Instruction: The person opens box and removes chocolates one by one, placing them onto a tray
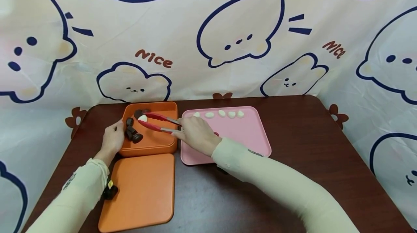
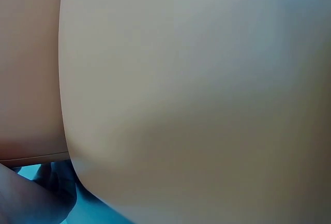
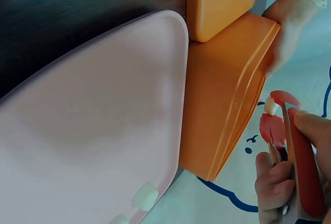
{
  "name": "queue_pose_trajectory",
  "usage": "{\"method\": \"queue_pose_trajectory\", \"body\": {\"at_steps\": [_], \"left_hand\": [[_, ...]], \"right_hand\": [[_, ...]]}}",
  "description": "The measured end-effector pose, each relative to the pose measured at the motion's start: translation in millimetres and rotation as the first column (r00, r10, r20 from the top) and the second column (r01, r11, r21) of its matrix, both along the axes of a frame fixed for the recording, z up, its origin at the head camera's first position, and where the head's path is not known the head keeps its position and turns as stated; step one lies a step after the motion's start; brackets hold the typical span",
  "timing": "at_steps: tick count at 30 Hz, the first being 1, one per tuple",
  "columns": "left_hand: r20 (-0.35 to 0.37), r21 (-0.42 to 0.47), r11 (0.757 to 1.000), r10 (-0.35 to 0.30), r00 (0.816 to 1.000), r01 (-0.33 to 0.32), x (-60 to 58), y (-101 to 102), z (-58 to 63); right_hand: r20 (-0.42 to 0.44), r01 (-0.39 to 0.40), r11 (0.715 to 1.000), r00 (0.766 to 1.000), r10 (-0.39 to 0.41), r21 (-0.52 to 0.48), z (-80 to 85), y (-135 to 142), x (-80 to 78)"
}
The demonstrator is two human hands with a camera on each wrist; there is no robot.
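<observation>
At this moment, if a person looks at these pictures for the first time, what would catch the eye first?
Probably the red-tipped tongs in the right hand, pinching a white piece above the open orange box. The left hand holds that box at its left side, near the dark brown pieces inside. To the box's right, the pink tray carries a row of white pieces along its far edge.

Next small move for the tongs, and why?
Likely lower the white piece and release it into the orange box: the red tongs pinch it above the box, whose floor shows bare space beside the dark pieces.
</observation>
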State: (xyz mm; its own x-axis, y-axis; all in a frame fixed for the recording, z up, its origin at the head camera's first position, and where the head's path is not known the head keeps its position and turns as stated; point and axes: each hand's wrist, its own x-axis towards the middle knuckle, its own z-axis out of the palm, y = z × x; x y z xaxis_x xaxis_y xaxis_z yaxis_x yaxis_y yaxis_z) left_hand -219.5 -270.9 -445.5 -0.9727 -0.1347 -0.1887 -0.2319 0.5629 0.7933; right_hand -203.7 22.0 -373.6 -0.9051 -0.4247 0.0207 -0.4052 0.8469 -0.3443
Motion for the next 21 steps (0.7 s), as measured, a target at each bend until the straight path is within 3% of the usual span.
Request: {"method": "queue_pose_trajectory", "body": {"at_steps": [21], "left_hand": [[-0.009, -0.014, 1.000, 0.006, 1.000, -0.006, -0.3, -1, -1.9]], "right_hand": [[-0.039, 0.062, 0.994, 0.997, -0.065, -0.092, 0.9, 68, 20.1]]}}
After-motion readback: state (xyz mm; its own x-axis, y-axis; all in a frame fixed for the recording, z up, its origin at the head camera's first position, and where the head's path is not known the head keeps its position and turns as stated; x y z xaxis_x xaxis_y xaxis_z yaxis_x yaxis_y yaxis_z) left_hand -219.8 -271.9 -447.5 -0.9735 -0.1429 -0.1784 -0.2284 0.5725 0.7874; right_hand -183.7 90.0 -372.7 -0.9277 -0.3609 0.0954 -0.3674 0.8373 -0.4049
